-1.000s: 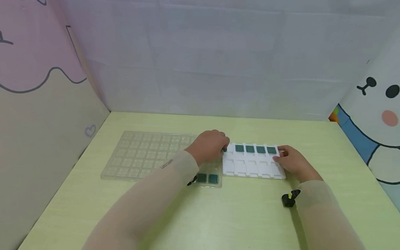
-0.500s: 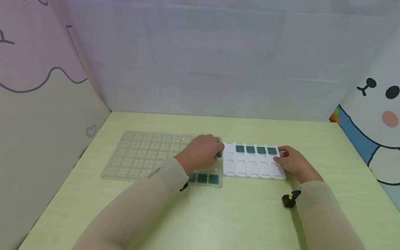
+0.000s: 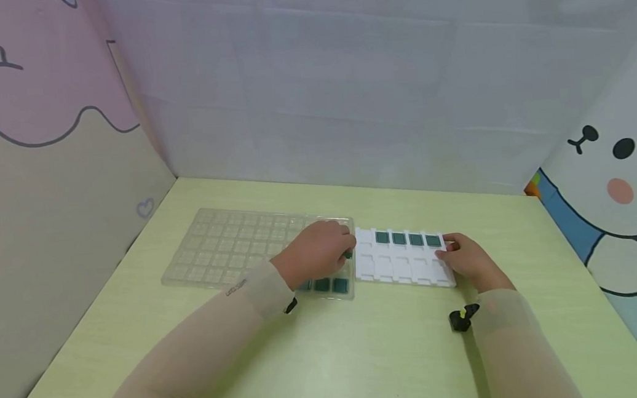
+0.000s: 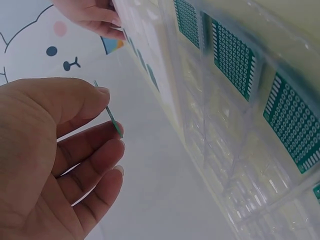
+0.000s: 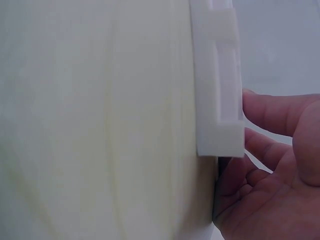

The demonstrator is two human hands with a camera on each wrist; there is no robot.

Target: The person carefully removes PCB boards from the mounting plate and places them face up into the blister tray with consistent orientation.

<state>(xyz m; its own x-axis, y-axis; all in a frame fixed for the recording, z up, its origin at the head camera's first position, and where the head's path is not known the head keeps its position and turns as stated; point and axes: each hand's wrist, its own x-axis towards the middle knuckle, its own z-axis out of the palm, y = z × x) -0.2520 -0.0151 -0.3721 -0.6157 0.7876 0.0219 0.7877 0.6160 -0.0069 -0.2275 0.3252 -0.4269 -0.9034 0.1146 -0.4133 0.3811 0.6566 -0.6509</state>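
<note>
My left hand (image 3: pixel 316 251) is above the right end of a clear plastic tray (image 3: pixel 227 236), with thumb and index finger pinching a small green circuit board (image 4: pixel 114 120). Seen edge-on in the left wrist view, this board is apart from the tray, and the other fingers are bent loosely. To the right lies a white slotted tray (image 3: pixel 376 268), with several green boards (image 3: pixel 399 238) in its far row. My right hand (image 3: pixel 469 259) holds that tray's right end. Its thumb (image 5: pixel 265 110) rests on the top, the fingers against the end.
More green boards (image 3: pixel 340 285) sit in the near right pockets of the clear tray. Both trays lie side by side on a pale yellow table (image 3: pixel 329 358). A white cloth wall (image 3: pixel 345 98) stands behind, and patterned panels (image 3: pixel 50 242) border the sides.
My left hand has drawn back leftward and a little nearer, from the white tray's left end to over the clear tray, still pinching the green board. The right hand stays where it was.
</note>
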